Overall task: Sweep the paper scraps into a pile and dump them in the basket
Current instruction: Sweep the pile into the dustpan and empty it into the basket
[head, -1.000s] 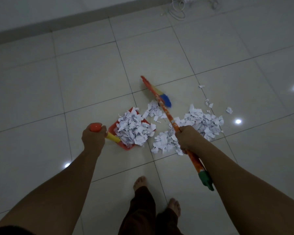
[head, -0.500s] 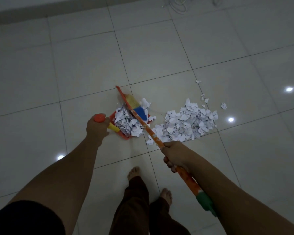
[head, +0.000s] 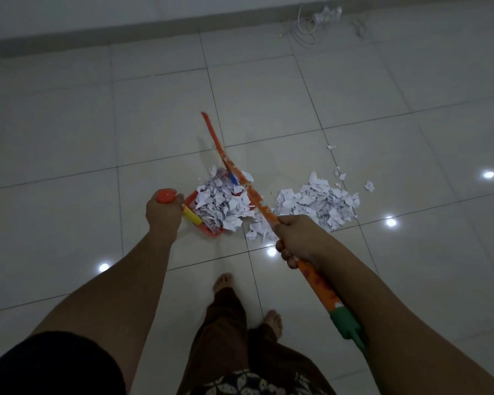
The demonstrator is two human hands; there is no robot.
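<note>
Dim room, pale tiled floor (head: 69, 132), view straight down over both arms.

Left hand (head: 163, 215) grips the dustpan handle just under its red cap (head: 166, 195); the fingers (head: 180, 206) are wrapped round it, and a yellow section of the handle (head: 191, 217) shows below the fist. The red dustpan (head: 208, 230) sits flat on the floor and is heaped with white paper scraps (head: 220, 203) – only its near rim and left corner show.

Right hand (head: 297, 240) holds the broom (head: 257, 202) partway along its orange patterned shaft, fingers (head: 285, 252) curled tight round it. The green end grip (head: 347, 323) runs back along the right forearm. The shaft slants up and left across the dustpan's right edge; a bit of blue bristle (head: 234, 179) lies against the far side of the heap in the pan.

A second pile of scraps (head: 317, 206) lies on the floor just right of the dustpan, near the right hand – some of it trails in under the shaft. A few stray pieces (head: 369, 186) lie apart, further right and beyond.

Two bare feet (head: 223, 282) and dark trouser legs show at bottom centre. White cables (head: 308, 29) are tangled by the far skirting.
</note>
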